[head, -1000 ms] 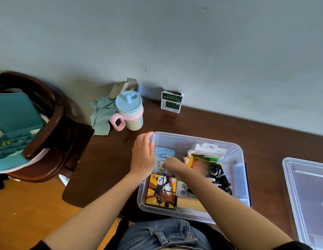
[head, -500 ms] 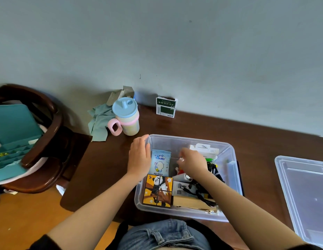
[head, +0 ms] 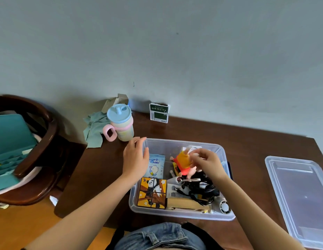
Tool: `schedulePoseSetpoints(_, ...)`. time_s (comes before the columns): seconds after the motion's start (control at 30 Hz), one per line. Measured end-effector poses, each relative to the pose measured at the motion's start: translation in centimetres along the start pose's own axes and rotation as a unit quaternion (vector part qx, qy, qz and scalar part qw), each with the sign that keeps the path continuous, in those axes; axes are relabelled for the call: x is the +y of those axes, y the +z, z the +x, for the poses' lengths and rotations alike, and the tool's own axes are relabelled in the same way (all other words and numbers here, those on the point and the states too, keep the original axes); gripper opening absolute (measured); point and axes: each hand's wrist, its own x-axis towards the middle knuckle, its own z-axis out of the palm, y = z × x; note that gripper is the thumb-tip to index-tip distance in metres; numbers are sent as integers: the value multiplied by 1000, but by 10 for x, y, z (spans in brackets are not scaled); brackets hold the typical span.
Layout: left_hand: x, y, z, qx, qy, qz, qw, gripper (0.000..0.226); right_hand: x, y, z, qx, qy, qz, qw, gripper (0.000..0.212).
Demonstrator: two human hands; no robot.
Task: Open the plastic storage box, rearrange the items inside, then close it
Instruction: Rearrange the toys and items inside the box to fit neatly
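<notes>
Your right hand [head: 205,164] pinches the small orange-and-pink toy figure [head: 184,164] above the far middle of the clear plastic storage box [head: 182,214], tilted with its top away from you, while your relaxed left hand [head: 136,159] rests on the box's far-left corner.

Storage box [head: 177,213]: clear plastic, slightly frosted, smooth. Lid [head: 301,195], lying apart on the right: same clear plastic, glossy. Surface [head: 247,141]: dark brown wood, polished, faint sheen. Chair [head: 39,159]: dark wood, glossy varnish. Cup [head: 121,123]: pastel plastic, matt. Cloth [head: 93,129]: soft green fabric, crumpled, matt. Wipes pack [head: 156,166]: shiny plastic film. Cables [head: 200,188]: black, smooth coating. Puzzle cube [head: 152,193]: printed glossy faces. Wall [head: 157,51]: matt paint.
</notes>
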Motion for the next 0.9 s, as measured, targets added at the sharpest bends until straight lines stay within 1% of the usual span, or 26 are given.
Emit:
schedulePoseSetpoints(0.07, 8, -4, -2, 11, 24, -40, 999, 28, -4, -8, -4, -1, 18, 96, 995, 14)
schedulePoseSetpoints(0.13, 17, -6, -4, 8, 43, -94, 995, 20, -10, -13, -7, -25, 27, 184, 982, 12)
schedulePoseSetpoints(0.17, 22, -7, -3, -17, 28, -132, 991, 18, -13, -15, -9, -40, 24, 220, 974, 12)
schedulePoseSetpoints(0.2, 28, -9, -1, -65, -13, -187, 980, 20, -18, -16, -11, -55, 15, 242, 969, 12)
schedulePoseSetpoints(0.23, 35, -11, 1, -127, -73, -258, 955, 25, -22, -16, -13, -69, -1, 248, 966, 11)
schedulePoseSetpoints(0.27, 41, -14, 3, -186, -138, -332, 914, 34, -27, -16, -15, -78, -23, 236, 968, 11)
schedulePoseSetpoints(0.33, 50, -22, 7, -275, -244, -442, 818, 51, -38, -13, -20, -89, -85, 166, 978, 9)
schedulePoseSetpoints(0.37, 52, -26, 8, -306, -274, -474, 779, 58, -42, -10, -22, -99, -121, 124, 980, 8)
schedulePoseSetpoints(0.4, 53, -29, 9, -333, -290, -494, 749, 64, -46, -7, -25, -116, -149, 88, 978, 7)
schedulePoseSetpoints(0.43, 53, -31, 10, -356, -298, -507, 726, 68, -48, -4, -27, -138, -167, 58, 975, 7)
schedulePoseSetpoints(0.5, 55, -34, 8, -388, -304, -525, 693, 71, -49, 4, -30, -171, -192, -17, 966, 11)
schedulePoseSetpoints(0.57, 58, -35, 5, -395, -303, -544, 675, 65, -46, 11, -33, -189, -228, -102, 950, 13)
schedulePoseSetpoints(0.6, 59, -34, 3, -392, -301, -551, 672, 58, -43, 14, -35, -195, -246, -135, 940, 14)
schedulePoseSetpoints(0.67, 62, -31, -2, -374, -308, -562, 671, 35, -37, 20, -37, -202, -270, -170, 926, 15)
schedulePoseSetpoints(0.73, 64, -27, -6, -346, -331, -573, 665, 19, -34, 20, -37, -215, -264, -179, 923, 14)
schedulePoseSetpoints(0.77, 63, -25, -7, -334, -335, -574, 669, 16, -32, 19, -37, -226, -254, -180, 923, 13)
schedulePoseSetpoints(0.8, 61, -22, -7, -327, -332, -572, 675, 13, -33, 16, -37, -241, -237, -167, 926, 11)
schedulePoseSetpoints(0.83, 58, -20, -8, -324, -328, -573, 677, 9, -33, 14, -38, -242, -213, -133, 937, 8)
schedulePoseSetpoints(0.87, 56, -19, -8, -324, -324, -577, 676, 16, -34, 12, -38, -221, -192, -85, 953, 3)
schedulePoseSetpoints(0.9, 53, -18, -8, -321, -322, -577, 678, 34, -34, 9, -36, -163, -177, -41, 970, 6)
